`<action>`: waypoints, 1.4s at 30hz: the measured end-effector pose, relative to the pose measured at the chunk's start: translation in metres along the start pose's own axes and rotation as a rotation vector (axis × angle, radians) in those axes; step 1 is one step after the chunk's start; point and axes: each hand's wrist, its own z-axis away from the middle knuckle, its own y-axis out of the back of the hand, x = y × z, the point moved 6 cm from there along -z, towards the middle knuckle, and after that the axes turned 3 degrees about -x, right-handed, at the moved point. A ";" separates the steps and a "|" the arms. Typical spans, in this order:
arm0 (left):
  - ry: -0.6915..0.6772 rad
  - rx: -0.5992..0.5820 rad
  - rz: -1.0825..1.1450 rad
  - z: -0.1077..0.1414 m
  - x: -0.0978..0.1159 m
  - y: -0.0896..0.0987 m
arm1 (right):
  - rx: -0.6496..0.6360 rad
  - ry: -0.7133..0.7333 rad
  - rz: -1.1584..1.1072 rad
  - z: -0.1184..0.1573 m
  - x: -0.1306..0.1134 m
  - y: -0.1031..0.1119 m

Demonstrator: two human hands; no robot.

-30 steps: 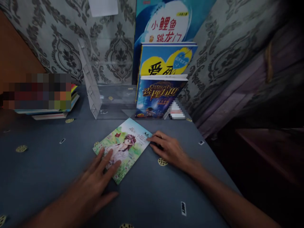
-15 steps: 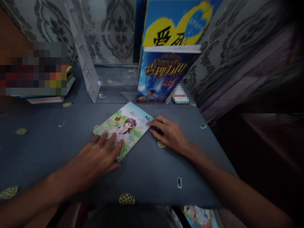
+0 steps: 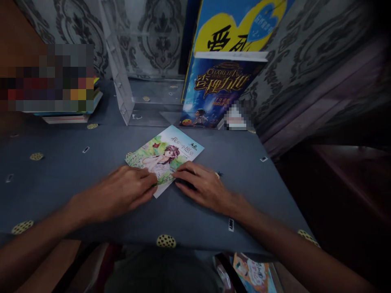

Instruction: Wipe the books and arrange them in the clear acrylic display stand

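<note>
A thin illustrated book (image 3: 166, 152) lies at a slant on the table, its cover showing a figure among greenery. A white strip shows at its lower corner, beneath the printed cover. My left hand (image 3: 130, 185) is closed at the lower left edge, fingers together and bent over the cover. At the lower right edge, my right hand (image 3: 204, 185) has its bent fingertips and thumb at the cover's border. The undersides of both sets of fingers are hidden.
Behind the book stands a clear plastic rack (image 3: 122, 93). A blue book (image 3: 216, 89) leans in it before a taller blue-and-yellow book (image 3: 210, 24). A partly blurred book stack (image 3: 70, 118) is at the left. Another book (image 3: 253, 272) shows below the table's front edge.
My left hand has drawn its spread fingers together at the book's lower edge. My right hand has slid down along the right edge towards it. The white strip has appeared; the view has shifted slightly.
</note>
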 end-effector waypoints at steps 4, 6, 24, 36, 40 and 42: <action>0.030 -0.026 0.083 -0.001 -0.001 0.002 | 0.014 0.001 0.000 -0.001 -0.004 -0.002; 0.035 -0.027 0.085 0.000 0.000 0.004 | 0.016 0.004 -0.005 -0.001 -0.005 -0.002; 0.492 0.252 0.325 -0.080 -0.110 0.006 | -0.067 -0.148 0.067 -0.018 -0.010 -0.010; 0.348 0.207 1.661 -0.088 -0.109 -0.028 | 0.080 -0.222 -0.184 -0.011 0.005 -0.005; 0.240 0.275 1.911 -0.094 -0.101 -0.034 | 0.230 -0.327 -0.273 -0.004 0.027 0.010; 0.239 0.328 2.004 -0.094 -0.098 -0.037 | 0.322 -0.406 -0.301 0.001 0.044 0.019</action>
